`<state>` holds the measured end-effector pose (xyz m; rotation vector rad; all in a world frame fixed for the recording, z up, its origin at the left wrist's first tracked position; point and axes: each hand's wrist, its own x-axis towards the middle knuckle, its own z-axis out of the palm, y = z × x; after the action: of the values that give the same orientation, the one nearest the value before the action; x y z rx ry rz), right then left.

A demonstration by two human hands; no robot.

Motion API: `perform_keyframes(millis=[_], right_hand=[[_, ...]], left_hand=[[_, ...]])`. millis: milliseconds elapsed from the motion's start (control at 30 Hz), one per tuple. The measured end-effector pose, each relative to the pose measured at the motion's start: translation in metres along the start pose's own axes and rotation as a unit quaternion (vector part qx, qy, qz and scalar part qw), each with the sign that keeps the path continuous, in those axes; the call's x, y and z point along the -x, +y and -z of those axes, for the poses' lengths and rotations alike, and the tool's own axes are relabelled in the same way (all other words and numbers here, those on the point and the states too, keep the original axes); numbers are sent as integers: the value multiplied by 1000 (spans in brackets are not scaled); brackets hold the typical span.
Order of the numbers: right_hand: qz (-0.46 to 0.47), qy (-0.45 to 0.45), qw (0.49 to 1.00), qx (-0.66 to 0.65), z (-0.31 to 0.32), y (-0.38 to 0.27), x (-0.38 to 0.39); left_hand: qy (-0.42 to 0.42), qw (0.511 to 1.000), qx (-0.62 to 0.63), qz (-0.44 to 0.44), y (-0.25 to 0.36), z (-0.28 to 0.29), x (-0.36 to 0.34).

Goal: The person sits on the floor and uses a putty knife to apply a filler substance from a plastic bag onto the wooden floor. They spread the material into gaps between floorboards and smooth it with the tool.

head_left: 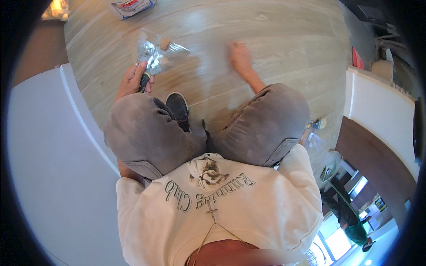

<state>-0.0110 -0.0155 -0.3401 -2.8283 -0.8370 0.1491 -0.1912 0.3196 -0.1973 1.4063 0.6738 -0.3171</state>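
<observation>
- The clear crinkled plastic bag [156, 54] is held up just above the wooden floor [275, 53], ahead of the person's left knee; something pale sits inside it, too blurred to name.
- The left hand [133, 80] is closed around a dark handle-like object [144, 82] at the bag's lower end; whether the fingers also pinch the plastic itself I cannot tell.
- The right hand [239, 57] is flat and open on the floor, holding nothing, well apart from the bag and blurred.
- Judged from this, the work in hand looks like treating or wiping the floor while crouched. To do it well, the bag should stay upright and clear of the patch under the right palm, and the right hand should press evenly along the plank grain.
- A dark shoe [178, 108] sits between the knees in grey shorts [146, 133].
- Farther off, a flat white packet [131, 6] lies on the floor near the top edge, and a white panel [53, 168] runs along the person's left.
</observation>
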Motion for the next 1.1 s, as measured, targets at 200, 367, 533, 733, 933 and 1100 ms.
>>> perform_keyframes(millis=[200,367,533,733,933,1100], right_hand=[[78,-69,993,-57,-5,-41,16],[103,67,992,33,-10,-3,16],[103,9,994,-37,-3,-9,12],[122,23,992,-8,-11,-4,19],[-21,34,999,-29,-6,29,-3],[82,-25,996,10,-17,-20,12]], left_hand=[[-22,999,-20,-39,12,-7,2],[-38,998,-22,-36,1,0,-9],[-7,1000,-8,-11,-4,7,3],[-12,1000,-5,-14,7,-5,-8],[-14,1000,-5,-22,5,-3,-6],[-20,1000,3,-24,1,-2,-11]])
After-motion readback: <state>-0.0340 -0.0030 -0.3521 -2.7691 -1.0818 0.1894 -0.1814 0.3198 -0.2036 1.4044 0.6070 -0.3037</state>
